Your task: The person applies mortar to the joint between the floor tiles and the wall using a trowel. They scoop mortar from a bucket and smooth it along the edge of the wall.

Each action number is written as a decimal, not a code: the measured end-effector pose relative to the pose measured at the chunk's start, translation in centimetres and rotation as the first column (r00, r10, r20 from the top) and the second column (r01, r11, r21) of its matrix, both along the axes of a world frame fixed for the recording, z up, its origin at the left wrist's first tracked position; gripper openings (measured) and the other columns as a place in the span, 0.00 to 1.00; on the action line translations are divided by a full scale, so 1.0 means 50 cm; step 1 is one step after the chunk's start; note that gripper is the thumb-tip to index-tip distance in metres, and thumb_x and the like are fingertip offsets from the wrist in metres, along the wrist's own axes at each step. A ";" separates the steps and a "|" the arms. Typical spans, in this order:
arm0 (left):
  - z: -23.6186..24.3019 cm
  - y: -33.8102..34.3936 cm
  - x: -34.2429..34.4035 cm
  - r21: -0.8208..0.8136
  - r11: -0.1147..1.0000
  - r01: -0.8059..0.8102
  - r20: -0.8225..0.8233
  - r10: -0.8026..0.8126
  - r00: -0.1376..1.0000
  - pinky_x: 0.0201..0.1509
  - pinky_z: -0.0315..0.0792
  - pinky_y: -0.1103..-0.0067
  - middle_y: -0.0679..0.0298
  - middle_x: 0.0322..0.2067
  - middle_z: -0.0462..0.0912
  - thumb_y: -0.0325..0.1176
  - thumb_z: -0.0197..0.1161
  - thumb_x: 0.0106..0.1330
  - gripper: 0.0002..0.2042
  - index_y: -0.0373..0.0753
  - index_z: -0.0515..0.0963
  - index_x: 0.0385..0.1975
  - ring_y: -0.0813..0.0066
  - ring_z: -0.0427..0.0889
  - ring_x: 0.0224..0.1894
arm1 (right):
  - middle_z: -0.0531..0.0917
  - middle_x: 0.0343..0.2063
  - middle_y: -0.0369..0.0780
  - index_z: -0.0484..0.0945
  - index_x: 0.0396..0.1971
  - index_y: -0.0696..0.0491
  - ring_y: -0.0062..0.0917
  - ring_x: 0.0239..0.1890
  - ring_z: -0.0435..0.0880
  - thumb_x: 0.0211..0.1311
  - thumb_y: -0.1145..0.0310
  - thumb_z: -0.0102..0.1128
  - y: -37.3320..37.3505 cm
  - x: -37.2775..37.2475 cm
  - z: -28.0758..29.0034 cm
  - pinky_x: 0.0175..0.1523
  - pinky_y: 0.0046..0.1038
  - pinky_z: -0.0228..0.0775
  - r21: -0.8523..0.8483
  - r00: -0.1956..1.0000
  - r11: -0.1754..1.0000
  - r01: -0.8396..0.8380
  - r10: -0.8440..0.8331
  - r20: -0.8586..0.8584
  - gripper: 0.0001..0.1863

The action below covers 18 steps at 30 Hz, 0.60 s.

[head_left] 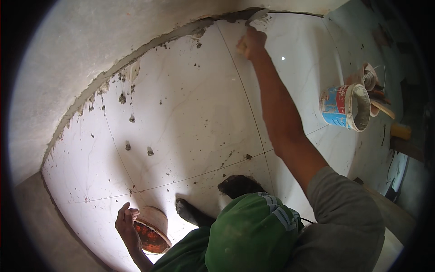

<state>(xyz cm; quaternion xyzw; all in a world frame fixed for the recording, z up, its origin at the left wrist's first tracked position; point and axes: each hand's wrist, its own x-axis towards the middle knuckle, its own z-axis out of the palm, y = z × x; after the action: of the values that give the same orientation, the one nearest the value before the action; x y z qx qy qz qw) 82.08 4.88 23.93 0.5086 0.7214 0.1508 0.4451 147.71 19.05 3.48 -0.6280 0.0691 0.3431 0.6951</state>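
Observation:
My right hand (251,43) reaches to the top of the view, closed on a trowel (257,19) whose blade is at the mortar-filled joint (158,44) where the white tiles (199,104) meet the plastered surface. The blade is partly hidden by my hand. My left hand (127,220) is at the lower left, its fingers loosely bent and apart, holding nothing, just beside a bucket (152,240) with a reddish inside. Grey mortar blobs (132,119) are scattered over the tiles below the joint.
At the right stand a blue-labelled bucket (333,106) and a second container (368,75) with tools. A yellow sponge-like block (401,131) lies on a brown board. Two dark-covered feet (238,186) are at the bottom, behind a green cap (249,231). A plastered surface (77,54) curves along the upper left.

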 end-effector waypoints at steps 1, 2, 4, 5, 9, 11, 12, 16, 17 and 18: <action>0.003 -0.016 -0.011 -0.004 1.000 -0.015 -0.004 0.015 1.000 0.57 0.78 0.68 0.59 0.37 0.87 0.37 0.56 0.82 0.17 0.31 0.80 0.60 0.69 0.85 0.43 | 0.78 0.23 0.46 0.72 0.39 0.59 0.35 0.22 0.78 0.73 0.61 0.55 0.033 -0.033 -0.004 0.26 0.43 0.76 -0.004 1.000 1.000 -0.015 0.015 -0.004 0.14; 0.006 -0.030 -0.015 0.012 0.999 -0.051 0.005 0.051 0.999 0.57 0.78 0.68 0.60 0.37 0.86 0.36 0.56 0.81 0.17 0.31 0.80 0.59 0.69 0.85 0.44 | 0.78 0.24 0.46 0.72 0.38 0.60 0.35 0.21 0.78 0.73 0.62 0.54 0.065 -0.065 -0.004 0.26 0.43 0.76 -0.001 0.997 0.999 0.051 -0.051 -0.053 0.14; 0.003 -0.036 -0.012 0.022 0.997 -0.076 0.023 0.076 0.997 0.57 0.78 0.68 0.61 0.37 0.86 0.36 0.57 0.81 0.17 0.30 0.80 0.59 0.70 0.85 0.44 | 0.79 0.24 0.47 0.72 0.38 0.61 0.35 0.20 0.78 0.73 0.63 0.52 0.115 -0.081 -0.036 0.25 0.43 0.76 -0.007 0.987 0.992 0.128 -0.128 -0.093 0.14; -0.008 -0.026 0.004 0.022 1.000 -0.018 0.037 0.017 0.999 0.58 0.78 0.68 0.61 0.37 0.86 0.36 0.57 0.81 0.17 0.30 0.80 0.59 0.70 0.85 0.43 | 0.79 0.25 0.47 0.72 0.37 0.62 0.35 0.19 0.78 0.72 0.63 0.51 0.140 -0.030 -0.086 0.25 0.43 0.76 0.157 0.998 0.986 -0.060 0.064 -0.023 0.14; 0.006 -0.017 0.016 -0.002 1.000 -0.009 0.014 0.009 1.000 0.58 0.78 0.68 0.62 0.35 0.86 0.37 0.58 0.81 0.17 0.30 0.81 0.59 0.70 0.85 0.43 | 0.78 0.26 0.47 0.71 0.37 0.65 0.35 0.19 0.78 0.71 0.65 0.48 0.195 -0.203 -0.073 0.23 0.44 0.74 0.134 0.974 0.987 0.086 -0.112 0.198 0.15; 0.016 -0.018 0.010 0.009 0.999 -0.035 0.013 0.035 0.999 0.58 0.78 0.67 0.62 0.35 0.86 0.38 0.58 0.81 0.18 0.30 0.81 0.59 0.70 0.85 0.43 | 0.78 0.27 0.47 0.71 0.37 0.65 0.35 0.20 0.78 0.71 0.66 0.47 0.145 -0.288 0.013 0.23 0.45 0.73 0.095 0.948 0.983 0.155 -0.175 0.267 0.15; 0.015 -0.013 0.012 0.018 0.999 -0.041 0.028 0.040 0.999 0.58 0.78 0.67 0.62 0.35 0.87 0.39 0.58 0.81 0.18 0.30 0.80 0.59 0.70 0.85 0.43 | 0.78 0.27 0.47 0.72 0.37 0.66 0.35 0.20 0.79 0.71 0.66 0.46 0.122 -0.292 0.044 0.23 0.45 0.72 0.108 0.951 0.988 0.109 -0.135 0.278 0.15; 0.017 -0.018 0.027 0.009 1.000 -0.008 0.040 0.007 0.999 0.58 0.78 0.67 0.61 0.35 0.86 0.39 0.59 0.81 0.19 0.30 0.80 0.59 0.70 0.85 0.43 | 0.81 0.34 0.50 0.74 0.46 0.63 0.37 0.30 0.85 0.71 0.65 0.48 0.110 -0.203 0.003 0.28 0.44 0.76 0.188 0.986 0.968 0.164 -0.157 -0.050 0.16; 0.013 -0.021 0.025 0.012 1.000 -0.002 0.038 0.002 0.999 0.58 0.78 0.68 0.61 0.35 0.86 0.39 0.59 0.81 0.19 0.29 0.80 0.59 0.70 0.85 0.43 | 0.81 0.34 0.50 0.74 0.46 0.63 0.37 0.30 0.85 0.71 0.65 0.48 0.138 -0.189 -0.017 0.28 0.44 0.76 0.188 0.986 0.968 0.164 -0.158 -0.046 0.16; 0.010 -0.023 0.025 0.016 1.000 0.005 0.037 -0.005 0.999 0.58 0.78 0.68 0.61 0.36 0.86 0.39 0.58 0.81 0.19 0.29 0.80 0.59 0.70 0.85 0.43 | 0.82 0.36 0.50 0.74 0.47 0.63 0.37 0.33 0.86 0.71 0.65 0.49 0.182 -0.180 -0.036 0.30 0.44 0.76 0.136 0.985 0.976 0.169 -0.171 0.008 0.16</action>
<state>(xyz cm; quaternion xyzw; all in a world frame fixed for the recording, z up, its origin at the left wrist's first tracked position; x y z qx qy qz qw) 83.31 3.72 24.43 0.5111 0.7104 0.1650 0.4548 138.72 28.15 1.69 -0.5749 0.0925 0.2802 0.7632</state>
